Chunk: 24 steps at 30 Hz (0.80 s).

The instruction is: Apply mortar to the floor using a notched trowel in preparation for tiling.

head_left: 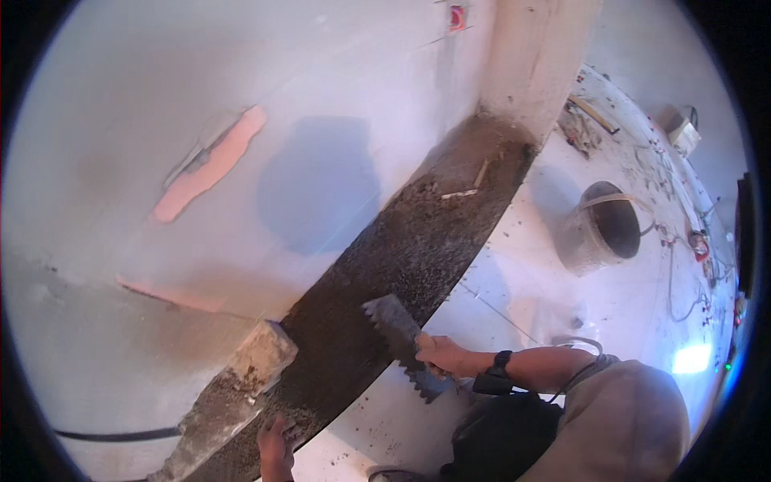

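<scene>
My right hand (442,356) grips a notched trowel (396,328) by its handle. The trowel's grey blade is toothed and smeared, and it lies across the near edge of a long strip of dark, wet mortar (430,229). At the bottom of the view, my left hand (275,447) rests by the mortar's lower end, fingers spread and partly grey with it. Just beyond that hand stands a rough, mortar-crusted block (265,357) against the wall. Whether the left fingers press on the mortar or on an edge is hard to make out.
The pale wall (321,88) has an orange-pink patch (213,165) and a red socket box (457,18). A dirty bucket (598,233) stands to the right on the light floor. Cables (675,281) and debris (580,132) lie along the far side. Small pale sticks (459,194) lie on the mortar.
</scene>
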{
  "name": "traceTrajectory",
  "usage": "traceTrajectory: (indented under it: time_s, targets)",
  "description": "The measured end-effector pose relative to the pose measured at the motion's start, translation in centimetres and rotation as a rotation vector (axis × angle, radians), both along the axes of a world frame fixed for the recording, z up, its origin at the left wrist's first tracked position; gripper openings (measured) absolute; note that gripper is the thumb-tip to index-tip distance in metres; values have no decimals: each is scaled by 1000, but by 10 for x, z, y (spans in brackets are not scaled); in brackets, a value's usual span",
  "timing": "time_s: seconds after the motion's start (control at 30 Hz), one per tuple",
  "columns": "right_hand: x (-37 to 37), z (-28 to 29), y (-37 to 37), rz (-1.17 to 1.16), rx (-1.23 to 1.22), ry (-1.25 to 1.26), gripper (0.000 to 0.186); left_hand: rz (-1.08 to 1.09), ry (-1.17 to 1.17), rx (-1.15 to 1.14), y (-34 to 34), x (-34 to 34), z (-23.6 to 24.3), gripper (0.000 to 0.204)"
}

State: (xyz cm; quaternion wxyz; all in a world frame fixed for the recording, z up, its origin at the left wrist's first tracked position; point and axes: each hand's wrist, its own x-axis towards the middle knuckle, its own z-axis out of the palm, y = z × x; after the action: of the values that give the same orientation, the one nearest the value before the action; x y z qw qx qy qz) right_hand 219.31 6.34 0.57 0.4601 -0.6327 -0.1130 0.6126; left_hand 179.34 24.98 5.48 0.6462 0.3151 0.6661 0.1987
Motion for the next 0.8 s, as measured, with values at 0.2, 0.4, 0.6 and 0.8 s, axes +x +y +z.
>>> traceTrajectory:
  time_s: [0.2, 0.4, 0.6, 0.8]
  targets:
    - [-17, -18, 4, -321, -6, 164, 12, 65, -141, -10, -17, -12, 32, 17]
    - [-35, -9, 0, 566, 79, 87, 29, 154, -73, -90, -23, -37, 20, 13]
    - [-50, 6, 41, 1009, 416, -865, 33, 63, -179, -40, -19, -49, 9, 10]
    - [57, -12, 84, 829, 101, -1328, 31, 115, -80, -11, -30, -72, 14, 21]
